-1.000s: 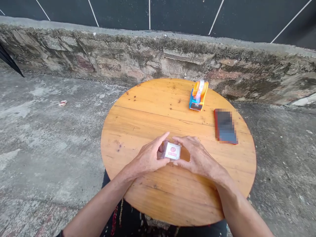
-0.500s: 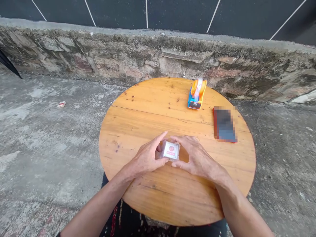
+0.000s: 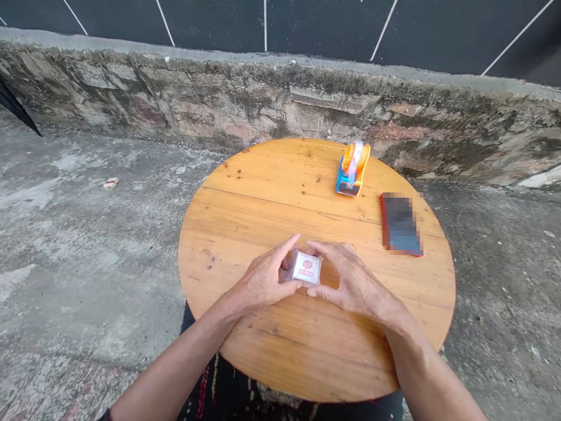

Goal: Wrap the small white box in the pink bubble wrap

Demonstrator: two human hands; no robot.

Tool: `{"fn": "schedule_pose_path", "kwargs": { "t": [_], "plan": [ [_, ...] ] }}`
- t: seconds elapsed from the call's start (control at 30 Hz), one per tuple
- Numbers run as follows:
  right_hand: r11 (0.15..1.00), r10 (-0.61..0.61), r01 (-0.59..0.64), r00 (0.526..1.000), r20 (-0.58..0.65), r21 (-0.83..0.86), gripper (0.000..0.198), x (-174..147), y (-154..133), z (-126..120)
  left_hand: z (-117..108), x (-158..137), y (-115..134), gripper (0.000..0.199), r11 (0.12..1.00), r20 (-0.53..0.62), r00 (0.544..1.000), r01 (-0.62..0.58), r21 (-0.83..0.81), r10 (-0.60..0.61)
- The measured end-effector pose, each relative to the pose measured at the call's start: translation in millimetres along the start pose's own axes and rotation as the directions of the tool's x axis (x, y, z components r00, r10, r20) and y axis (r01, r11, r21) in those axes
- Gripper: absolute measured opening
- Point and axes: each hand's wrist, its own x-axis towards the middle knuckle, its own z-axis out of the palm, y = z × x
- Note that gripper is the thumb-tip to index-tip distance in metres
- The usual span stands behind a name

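Facing upward: printed box (image 3: 307,268), long axis unclear

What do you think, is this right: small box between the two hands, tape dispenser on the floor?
Not quite: the tape dispenser stands on the round wooden table, near its far edge, as the head view shows. The rest holds: the small box is between the left hand and the right hand.
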Motion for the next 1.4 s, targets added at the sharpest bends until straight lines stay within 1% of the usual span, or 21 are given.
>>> {"fn": "schedule_pose_path", "kwargs": {
  "t": [0.1,0.2,0.3,0.37,0.47,0.6,0.67,0.77,0.83,0.9,1.0,1.23,1.4],
  "plan": [
    [1.000,0.010,-0.010,1.000,0.004,0.001,0.071,0,2,-1,-1,0,1,0.087,1.000,0.003,1.000,0.001,0.008,-0.001],
    [0.998,0.060,-0.060,0.998,0.013,-0.003,0.075,-3,6,-6,-2,0,3,0.086,1.000,0.006,1.000,0.006,0.007,-0.006],
    [0.990,0.143,-0.142,0.988,0.060,-0.017,0.079,-7,11,-12,-2,0,5,0.085,1.000,0.002,1.000,-0.008,0.006,0.008],
    [0.987,0.161,-0.159,0.981,0.106,-0.030,0.082,-8,12,-13,-2,0,6,0.085,1.000,-0.006,1.000,-0.014,0.013,0.014],
    [0.992,0.119,-0.113,0.984,0.130,-0.055,0.084,-7,9,-8,-1,0,6,0.085,1.000,-0.015,1.000,0.002,0.030,-0.002],
    [0.991,0.085,-0.079,0.995,0.057,-0.106,0.070,-3,2,3,0,0,6,0.084,0.999,-0.022,1.000,0.011,0.040,-0.010],
    [0.992,0.078,-0.072,0.996,0.047,-0.107,0.067,-2,2,5,0,1,6,0.084,0.999,-0.033,0.999,0.008,0.041,-0.007],
    [0.994,0.060,-0.055,0.997,0.057,-0.090,0.070,-3,3,2,0,1,7,0.083,0.999,-0.038,0.999,-0.002,0.049,0.004],
    [0.993,0.071,-0.066,0.996,0.054,-0.095,0.075,-5,5,-1,0,0,6,0.083,0.999,-0.033,0.999,-0.026,0.046,0.028],
    [0.991,0.086,-0.081,0.995,0.042,-0.104,0.079,-6,6,-4,0,0,4,0.086,0.997,-0.028,0.997,-0.065,0.032,0.066],
    [0.990,0.091,-0.087,0.995,0.035,-0.108,0.080,-7,8,-7,0,-1,0,0.091,0.995,-0.022,0.994,-0.103,0.009,0.103],
    [0.990,0.104,-0.099,0.993,0.055,-0.101,0.074,-7,9,-18,-2,-1,1,0.092,0.997,-0.005,0.997,-0.079,-0.009,0.079],
    [0.988,0.104,-0.093,0.990,0.095,-0.121,0.073,-7,12,-18,-1,-2,2,0.090,0.997,-0.010,0.997,-0.081,0.000,0.081]
  ]
}}
